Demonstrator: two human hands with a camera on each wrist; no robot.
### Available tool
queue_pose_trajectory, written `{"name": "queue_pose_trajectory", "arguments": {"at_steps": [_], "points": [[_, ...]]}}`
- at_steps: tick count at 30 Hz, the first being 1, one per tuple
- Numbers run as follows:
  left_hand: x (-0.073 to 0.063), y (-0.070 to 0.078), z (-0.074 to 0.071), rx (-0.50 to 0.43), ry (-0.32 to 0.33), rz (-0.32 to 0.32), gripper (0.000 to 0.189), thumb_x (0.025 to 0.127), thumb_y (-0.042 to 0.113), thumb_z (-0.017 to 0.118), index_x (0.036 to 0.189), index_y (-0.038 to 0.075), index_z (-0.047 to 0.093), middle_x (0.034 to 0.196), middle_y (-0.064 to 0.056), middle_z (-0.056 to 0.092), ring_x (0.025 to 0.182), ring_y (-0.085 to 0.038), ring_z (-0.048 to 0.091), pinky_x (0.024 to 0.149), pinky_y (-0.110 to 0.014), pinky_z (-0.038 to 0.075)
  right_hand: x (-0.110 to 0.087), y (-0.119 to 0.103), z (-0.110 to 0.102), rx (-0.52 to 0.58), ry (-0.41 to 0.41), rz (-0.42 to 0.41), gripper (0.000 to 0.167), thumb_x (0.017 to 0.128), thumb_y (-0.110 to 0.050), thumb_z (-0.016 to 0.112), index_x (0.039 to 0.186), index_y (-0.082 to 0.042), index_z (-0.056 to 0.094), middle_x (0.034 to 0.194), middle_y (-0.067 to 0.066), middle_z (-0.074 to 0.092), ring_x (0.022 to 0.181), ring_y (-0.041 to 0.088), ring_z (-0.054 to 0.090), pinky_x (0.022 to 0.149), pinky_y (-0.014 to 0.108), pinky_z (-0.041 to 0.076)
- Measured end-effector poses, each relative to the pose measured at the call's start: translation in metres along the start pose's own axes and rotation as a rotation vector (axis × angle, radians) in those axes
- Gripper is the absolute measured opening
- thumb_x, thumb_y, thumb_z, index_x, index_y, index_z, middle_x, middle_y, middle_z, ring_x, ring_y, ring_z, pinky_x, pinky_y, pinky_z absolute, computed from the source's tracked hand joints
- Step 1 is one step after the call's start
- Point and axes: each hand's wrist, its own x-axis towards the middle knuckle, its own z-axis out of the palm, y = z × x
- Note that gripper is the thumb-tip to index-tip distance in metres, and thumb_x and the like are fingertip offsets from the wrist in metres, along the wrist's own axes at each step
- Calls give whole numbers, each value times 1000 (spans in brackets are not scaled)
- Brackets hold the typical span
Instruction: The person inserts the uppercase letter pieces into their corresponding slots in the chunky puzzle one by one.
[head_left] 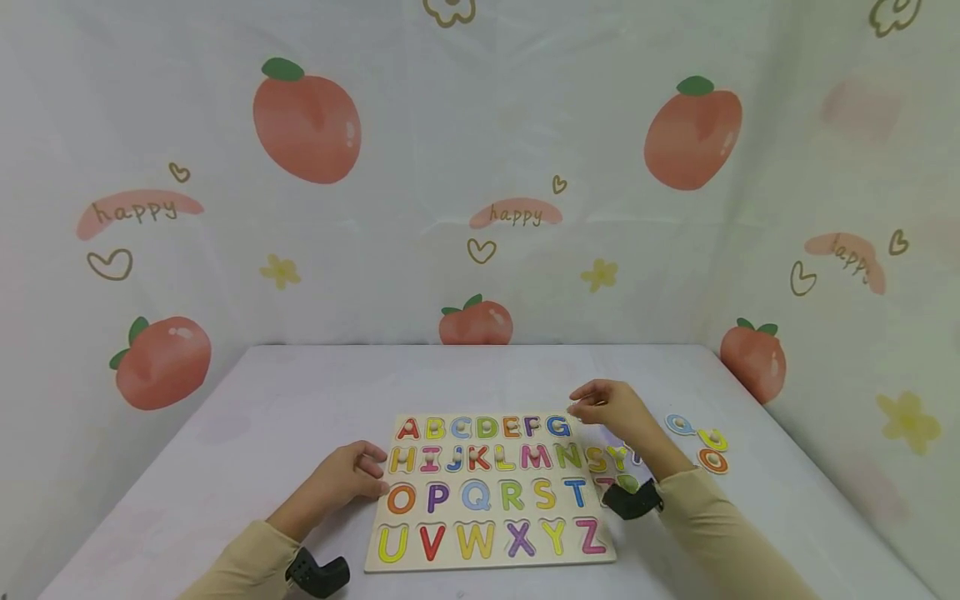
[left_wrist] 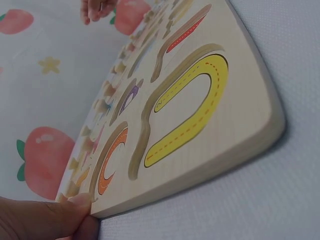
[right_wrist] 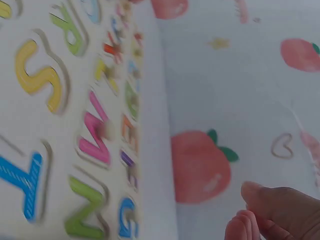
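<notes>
A wooden alphabet puzzle board (head_left: 491, 500) lies flat on the table. Its top two rows, A to N, hold letter pieces with knobs, while the O to Z rows are bare coloured recesses. At the board's left edge, beside the O recess (left_wrist: 112, 167), my left hand (head_left: 348, 479) pinches the rim, thumb on top and fingers partly hidden below. My right hand (head_left: 607, 404) hovers just past the upper right corner, near the G piece (head_left: 558, 426). Its fingers bend loosely toward the thumb, and nothing shows between them in the right wrist view.
Several loose letter pieces lie right of the board, among them an S piece (head_left: 596, 458), partly under my right forearm. Farther right are a blue Q piece (head_left: 680, 424), a yellow U piece (head_left: 713, 440) and an orange O piece (head_left: 712, 461). A printed cloth wall (head_left: 405, 275) stands behind the table.
</notes>
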Motion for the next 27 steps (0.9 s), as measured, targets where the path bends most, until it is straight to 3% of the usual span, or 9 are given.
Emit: {"name": "queue_pose_trajectory", "arguments": {"at_steps": [4, 8, 18, 27], "points": [[-1, 0, 0, 3, 9, 12, 47, 74, 11, 81, 115, 1, 59, 87, -5, 61, 76, -17, 56, 67, -29, 48, -3, 5, -22, 1, 28, 22, 34, 88, -21, 70, 113, 1, 63, 93, 8, 66, 84, 23, 65, 86, 43, 52], [-1, 1, 0, 3, 11, 16, 47, 74, 11, 81, 115, 1, 59, 87, -5, 61, 76, -17, 56, 67, -29, 48, -13, 13, -36, -5, 20, 28, 37, 89, -22, 69, 116, 3, 61, 96, 9, 65, 90, 28, 66, 85, 41, 53], [-2, 2, 0, -13, 9, 35, 46, 72, 7, 80, 112, -1, 60, 86, -6, 61, 74, -16, 57, 66, -29, 48, -34, 35, -49, -32, 22, 114, 43, 88, -29, 70, 118, 1, 60, 97, 7, 63, 87, 19, 56, 81, 37, 49], [-1, 0, 0, -12, 10, 41, 45, 73, 8, 81, 112, 0, 60, 85, -5, 61, 73, -16, 57, 66, -30, 48, -6, 48, -37, -51, 36, 105, 38, 89, -22, 69, 118, 1, 61, 99, 10, 64, 86, 18, 65, 82, 36, 53]]}}
